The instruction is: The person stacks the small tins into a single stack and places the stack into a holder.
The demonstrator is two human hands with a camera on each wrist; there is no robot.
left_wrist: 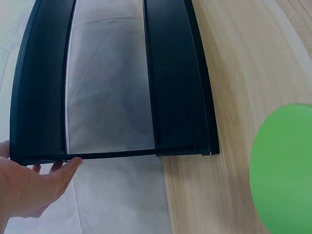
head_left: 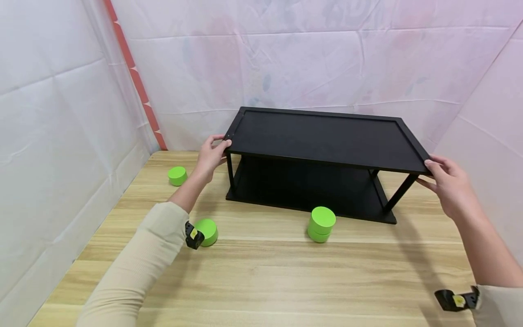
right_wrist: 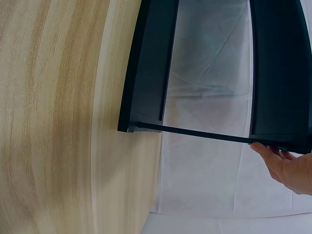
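A black two-tier shelf rack, with a flat top board and a lower board joined by thin posts, is at the back of the wooden table. At its left end my left hand pinches the edge of the top board, thumb above and fingers below. My right hand grips the top board's right end near the front corner. Both wrist views show the rack end-on, the left hand and the right hand each holding the top board's edge.
Two stacked green discs stand before the rack's front edge. Another green disc sits beside my left forearm, and one more green disc lies farther back at left. White cloth walls enclose the wooden table behind and at the sides.
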